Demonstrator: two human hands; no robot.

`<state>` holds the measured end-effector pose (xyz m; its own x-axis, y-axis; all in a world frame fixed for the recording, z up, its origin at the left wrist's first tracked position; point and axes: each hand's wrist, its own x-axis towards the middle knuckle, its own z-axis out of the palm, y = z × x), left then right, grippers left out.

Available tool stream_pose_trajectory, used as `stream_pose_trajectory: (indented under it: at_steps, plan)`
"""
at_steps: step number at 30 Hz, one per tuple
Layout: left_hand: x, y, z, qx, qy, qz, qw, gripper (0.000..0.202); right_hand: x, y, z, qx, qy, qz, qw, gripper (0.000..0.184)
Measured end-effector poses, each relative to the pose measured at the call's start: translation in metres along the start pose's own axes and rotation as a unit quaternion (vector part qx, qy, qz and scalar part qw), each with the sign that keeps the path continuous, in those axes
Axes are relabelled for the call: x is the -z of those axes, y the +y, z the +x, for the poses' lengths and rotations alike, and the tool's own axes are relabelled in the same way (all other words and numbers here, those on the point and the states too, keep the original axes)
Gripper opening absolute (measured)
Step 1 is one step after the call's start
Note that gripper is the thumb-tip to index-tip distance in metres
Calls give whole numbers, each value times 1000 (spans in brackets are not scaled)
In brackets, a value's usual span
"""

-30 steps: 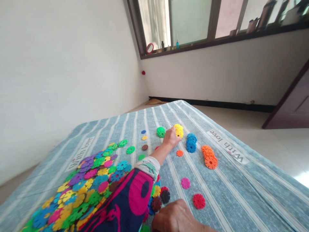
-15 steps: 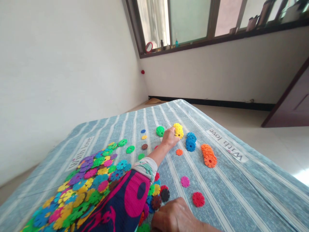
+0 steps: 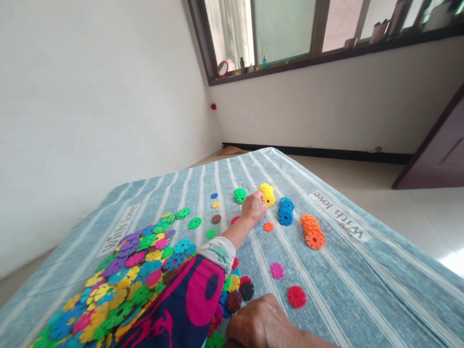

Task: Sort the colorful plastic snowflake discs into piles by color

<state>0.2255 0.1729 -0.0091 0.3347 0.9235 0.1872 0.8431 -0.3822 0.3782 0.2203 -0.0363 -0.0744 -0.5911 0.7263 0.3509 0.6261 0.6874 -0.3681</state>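
Observation:
My left hand point(image 3: 253, 208) reaches out over the cloth, its fingers pinched at the left edge of a yellow snowflake disc point(image 3: 268, 199). That disc lies at the near end of a short overlapping row of yellow discs. To its left is a small green stack point(image 3: 239, 195); to its right are overlapping rows of blue discs point(image 3: 285, 218) and orange discs point(image 3: 315, 239). My right hand point(image 3: 263, 323) rests low in the view, fingers curled under and hidden, beside a black disc point(image 3: 247, 291) and a brown disc point(image 3: 234, 301).
A big mixed pile of discs point(image 3: 119, 290) spreads over the left of the striped cloth point(image 3: 348, 285), partly behind my left sleeve. Loose red point(image 3: 297, 297), pink point(image 3: 277, 270) and small orange point(image 3: 268, 226) discs lie apart. A wall and a window sill point(image 3: 308, 62) stand beyond.
My left hand has drawn back very slightly from the yellow row, its thumb less far over the near disc. My right hand has hardly moved. The view has shifted a little.

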Motion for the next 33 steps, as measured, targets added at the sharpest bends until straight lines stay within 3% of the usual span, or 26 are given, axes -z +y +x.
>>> stream_pose_trajectory:
  at_steps: [17,27,33]
  plan:
    - [-4,-2,4,59,6,-77,995,12,-2,1,-2,6,3,-19,1000,24]
    - [1,-2,4,108,-41,-194,974,12,2,0,-2,1,-9,-10,1000,23]
    - [2,1,5,95,-53,-214,971,14,1,1,-1,3,-8,-4,1000,25]
